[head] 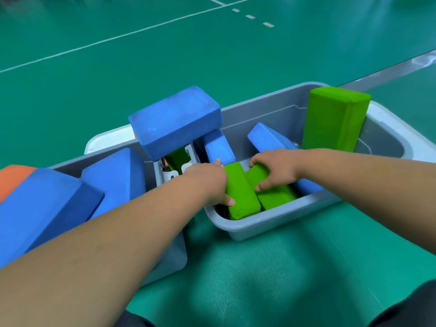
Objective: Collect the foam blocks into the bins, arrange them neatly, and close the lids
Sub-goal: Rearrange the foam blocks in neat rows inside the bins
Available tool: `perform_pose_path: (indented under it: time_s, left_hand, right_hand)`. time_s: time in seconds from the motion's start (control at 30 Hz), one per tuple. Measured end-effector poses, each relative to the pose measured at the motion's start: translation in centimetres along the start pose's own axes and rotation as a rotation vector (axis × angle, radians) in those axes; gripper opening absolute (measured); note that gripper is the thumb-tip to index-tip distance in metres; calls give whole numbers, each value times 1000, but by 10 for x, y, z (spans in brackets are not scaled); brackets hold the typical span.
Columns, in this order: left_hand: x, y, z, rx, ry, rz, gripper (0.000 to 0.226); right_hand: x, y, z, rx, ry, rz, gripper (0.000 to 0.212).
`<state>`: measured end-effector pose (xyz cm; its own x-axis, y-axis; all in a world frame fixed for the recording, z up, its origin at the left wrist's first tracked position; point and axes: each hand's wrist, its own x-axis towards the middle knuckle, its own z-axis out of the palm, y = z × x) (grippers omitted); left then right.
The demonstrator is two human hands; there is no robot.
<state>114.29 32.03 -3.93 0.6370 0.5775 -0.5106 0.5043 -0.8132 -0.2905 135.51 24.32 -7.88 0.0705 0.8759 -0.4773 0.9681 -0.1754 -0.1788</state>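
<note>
Green flooring [165, 67] surrounds two grey bins set side by side. Above the left hand [207, 182], a blue block [174, 121] sits across the bins' meeting rims; two more blue blocks [218, 147] lean just beyond the fingers, and a tall green block [335, 119] stands upright beyond the right hand [276, 168], against the right bin [271, 220] far wall. The left bin [169, 256], left of the grip, holds large blue blocks [47, 204] and an orange one [11, 178]. The left hand clamps one green block [240, 197], thumb on its near side. The right hand closes over the neighbouring green block [273, 197]. Both blocks lie side by side in the right bin, long axes running from the near wall away toward the far wall.
</note>
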Motion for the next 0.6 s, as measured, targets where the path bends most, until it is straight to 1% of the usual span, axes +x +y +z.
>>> perform_pose_path:
  time_s: [0.07,0.13,0.3,0.4,0.5,0.6]
  left_hand:
    - [1,0,-1,-17,-11,0,112]
    - [2,1,-2,-26,-17,0,110]
    - [1,-1,0,-29,-8,5,100]
    - [1,-1,1,-31,3,5,100]
    - [1,-1,1,-36,3,2,98]
    - [2,0,0,-32,-12,-1,94]
  right_hand:
    - [-5,-13,6,-89,32,63,102]
    - [-9,-22,13,-176,60,111,104]
    - [-12,-27,13,-120,57,203,88]
    - [-18,-15,-4,-14,77,211,82]
    - [-22,3,-27,115,120,270,75]
    - [-26,3,-25,140,107,339,69]
